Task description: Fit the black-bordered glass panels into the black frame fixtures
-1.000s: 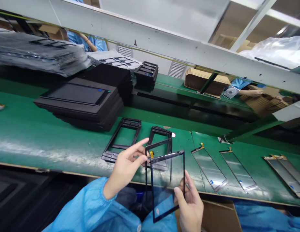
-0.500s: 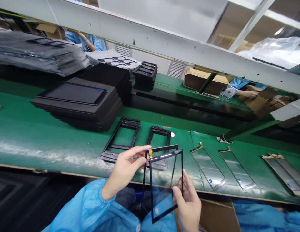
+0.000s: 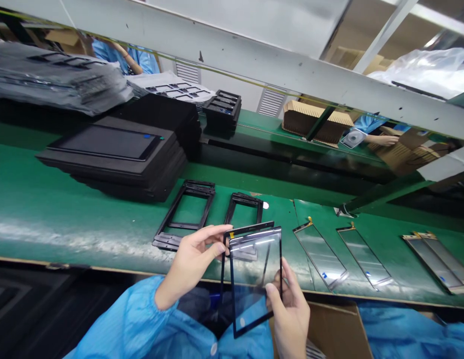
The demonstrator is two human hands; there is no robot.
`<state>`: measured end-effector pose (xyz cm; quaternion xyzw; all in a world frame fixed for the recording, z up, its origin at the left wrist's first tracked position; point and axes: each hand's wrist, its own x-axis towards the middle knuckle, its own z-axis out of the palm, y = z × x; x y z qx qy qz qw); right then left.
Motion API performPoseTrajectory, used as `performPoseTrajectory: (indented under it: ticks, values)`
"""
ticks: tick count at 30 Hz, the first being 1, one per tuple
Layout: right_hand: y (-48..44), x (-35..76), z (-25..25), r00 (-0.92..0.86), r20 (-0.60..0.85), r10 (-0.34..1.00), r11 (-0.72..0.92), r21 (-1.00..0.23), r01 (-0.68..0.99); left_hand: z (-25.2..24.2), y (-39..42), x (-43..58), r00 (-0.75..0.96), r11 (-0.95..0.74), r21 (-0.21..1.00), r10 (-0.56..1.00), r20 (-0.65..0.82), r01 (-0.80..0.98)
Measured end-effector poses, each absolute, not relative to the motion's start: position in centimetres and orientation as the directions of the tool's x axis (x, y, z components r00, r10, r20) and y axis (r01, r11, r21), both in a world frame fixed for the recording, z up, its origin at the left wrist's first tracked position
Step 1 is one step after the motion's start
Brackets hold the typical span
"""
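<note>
My left hand (image 3: 190, 262) pinches the upper left corner of a thin black frame (image 3: 253, 228) between thumb and fingers. In front of that frame, my right hand (image 3: 290, 311) grips a clear touch panel (image 3: 250, 281) with a black border by its lower right edge. Its thumb lies on the glass; the other fingers are behind, and I cannot tell whether they also touch the frame. Panel and frame overlap, slightly offset, tilted over the bench's front edge. A bit of yellow ribbon cable (image 3: 232, 235) shows between their top edges.
Black frames lie in two piles, one left (image 3: 172, 224) and one behind my hands (image 3: 229, 215). Touch panels (image 3: 322, 257) lie to the right on the green bench (image 3: 86, 219). A black foam stack (image 3: 142, 172) carries a dark screen (image 3: 105, 142). Co-workers' arms show beyond the shelf.
The panel's top edge has tilted up and come closer to the frame's top bar. Less of the yellow ribbon cable shows. Both hands keep their grips.
</note>
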<state>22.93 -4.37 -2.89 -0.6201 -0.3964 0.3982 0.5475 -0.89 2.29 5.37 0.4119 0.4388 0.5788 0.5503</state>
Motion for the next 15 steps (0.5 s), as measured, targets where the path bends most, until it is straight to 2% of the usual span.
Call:
performPoseTrajectory:
  ticks: [4,8,15]
  values:
    - [-4.0,22.4,-2.1,0.367,-0.016,0.93,-0.058,-0.993,0.105,4.8,2.0,-0.8,-0.029,0.053,0.961,0.998,-0.064,-0.272]
    - [-4.0,21.8,-1.8,0.369,-0.033,0.929,-0.088,-0.987,0.133,4.3,1.9,-0.7,-0.013,0.096,0.95,0.994,-0.105,-0.296]
    - [-3.9,21.1,-1.3,0.38,-0.133,0.915,-0.152,-0.988,0.02,3.1,2.1,-0.7,-0.004,0.135,0.935,0.99,-0.144,-0.329]
